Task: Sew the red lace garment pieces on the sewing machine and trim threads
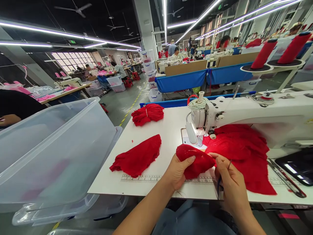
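My left hand (179, 171) is closed on a red fabric piece (195, 160), thumb on top, holding it above the table's front edge. At the piece's right edge, my right hand (228, 176) pinches with thumb and finger. A slim dark tool (219, 187) is also tucked in that hand; its kind is mostly hidden by the fingers. Just behind stands a white sewing machine (234, 111) with its lamp lit. A larger heap of red fabric (246, 160) lies under its arm, right of my hands. Another flat red piece (138, 156) rests to the left.
A tied red fabric bundle (147, 114) sits at the table's back left. Metal tweezers (288, 179) and a glossy black object (297, 166) lie on the right. Large clear plastic bins (56, 147) stand left of the table. Red thread cones (264, 54) rise behind the machine.
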`<state>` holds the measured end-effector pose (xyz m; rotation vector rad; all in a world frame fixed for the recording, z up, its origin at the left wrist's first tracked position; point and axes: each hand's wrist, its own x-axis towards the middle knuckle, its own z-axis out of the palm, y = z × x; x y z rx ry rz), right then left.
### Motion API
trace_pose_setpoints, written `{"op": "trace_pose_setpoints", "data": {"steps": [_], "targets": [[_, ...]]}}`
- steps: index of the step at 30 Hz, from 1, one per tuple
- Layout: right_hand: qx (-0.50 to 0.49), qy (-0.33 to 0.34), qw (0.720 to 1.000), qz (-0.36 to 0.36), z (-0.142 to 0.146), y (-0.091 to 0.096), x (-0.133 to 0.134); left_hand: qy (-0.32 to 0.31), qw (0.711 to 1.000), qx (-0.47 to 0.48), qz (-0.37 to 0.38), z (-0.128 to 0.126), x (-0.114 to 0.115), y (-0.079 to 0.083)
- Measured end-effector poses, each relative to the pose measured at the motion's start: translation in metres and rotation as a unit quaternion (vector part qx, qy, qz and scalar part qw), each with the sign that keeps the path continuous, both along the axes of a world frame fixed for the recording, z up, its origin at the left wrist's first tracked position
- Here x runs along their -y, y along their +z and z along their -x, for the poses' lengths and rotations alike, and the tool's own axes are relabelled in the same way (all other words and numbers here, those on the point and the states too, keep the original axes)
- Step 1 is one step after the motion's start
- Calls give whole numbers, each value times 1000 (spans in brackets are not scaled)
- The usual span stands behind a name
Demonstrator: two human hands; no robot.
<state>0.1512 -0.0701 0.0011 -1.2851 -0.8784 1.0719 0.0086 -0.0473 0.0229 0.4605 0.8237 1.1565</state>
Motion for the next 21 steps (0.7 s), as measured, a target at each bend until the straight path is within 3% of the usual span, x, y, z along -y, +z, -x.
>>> {"op": "trace_pose_setpoints", "data": {"steps": [9, 16, 21], "targets": [[-18, -14, 1000, 19, 2, 3, -5, -15, 1000, 3, 1, 3, -3, -5], [56, -11, 998, -19, 4, 4, -7, -71, 996, 44, -15, 2, -5, -8], [67, -9, 997, -31, 5, 3, -7, -42, 997, 57, 3, -1, -7, -9]]}}
